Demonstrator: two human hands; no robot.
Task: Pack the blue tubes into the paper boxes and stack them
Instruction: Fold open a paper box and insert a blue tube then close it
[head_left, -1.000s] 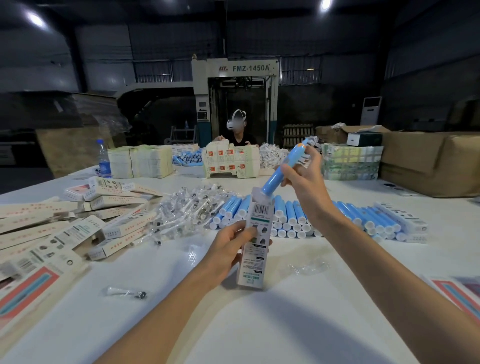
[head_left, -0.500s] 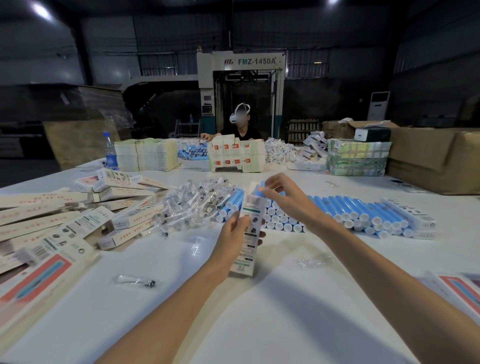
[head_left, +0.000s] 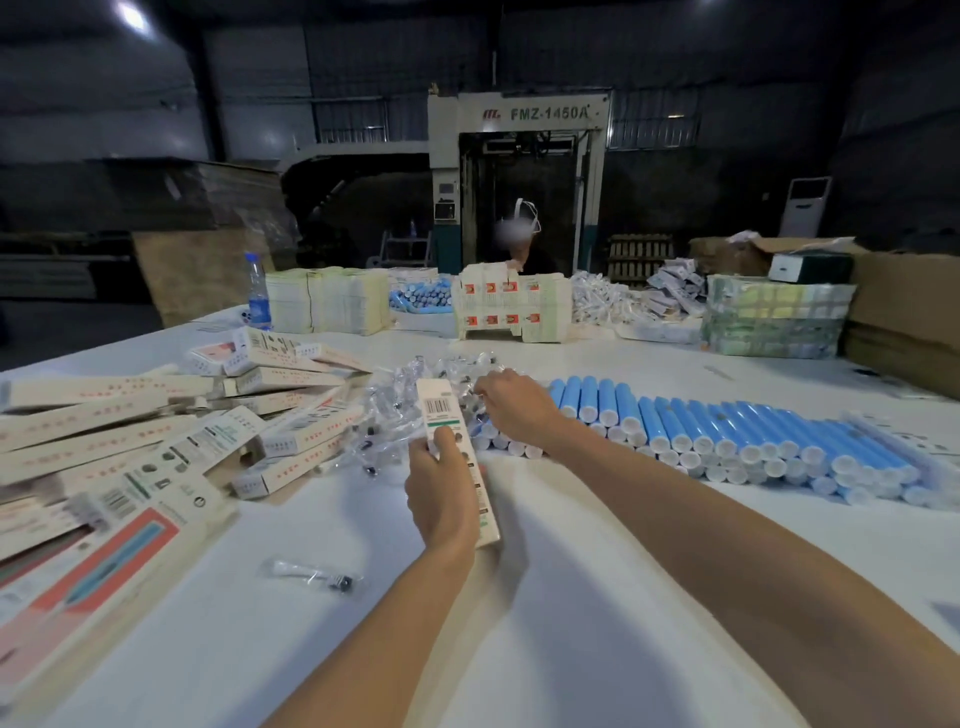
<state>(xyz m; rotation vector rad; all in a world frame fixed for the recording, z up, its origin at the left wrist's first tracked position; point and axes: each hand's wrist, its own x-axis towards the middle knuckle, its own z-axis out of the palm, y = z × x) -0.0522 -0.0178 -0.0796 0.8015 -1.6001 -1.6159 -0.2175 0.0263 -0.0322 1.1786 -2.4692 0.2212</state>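
On the white table (head_left: 571, 623), nearest the viewer, a single clear packet (head_left: 311, 572) with a small dark part inside is seen lying alone. To the left, flat printed cartons (head_left: 109, 525) are spread out, carrying barcodes and a red and blue picture; their small print cannot be read. The left hand (head_left: 447, 501) is curled round a paper box (head_left: 445, 410), which is held lengthwise and tilted away, its upper end free; a barcode and a green band are shown on it, other text being illegible. The right hand (head_left: 519, 410) is held palm down just past the box top, fingers bent onto a heap of clear packets (head_left: 395, 410); whether anything is pinched cannot be told. Blue tubes (head_left: 727, 436) with white caps are laid in stacked rows to the right of that hand. Closed boxes (head_left: 291, 384) are piled loosely at the left. Farther off, a stack of cartons with red squares (head_left: 511, 309), a water bottle (head_left: 258, 291) and a seated person (head_left: 519, 249) are noted. Behind, a machine (head_left: 545, 114) is marked "FMZ-1450A".
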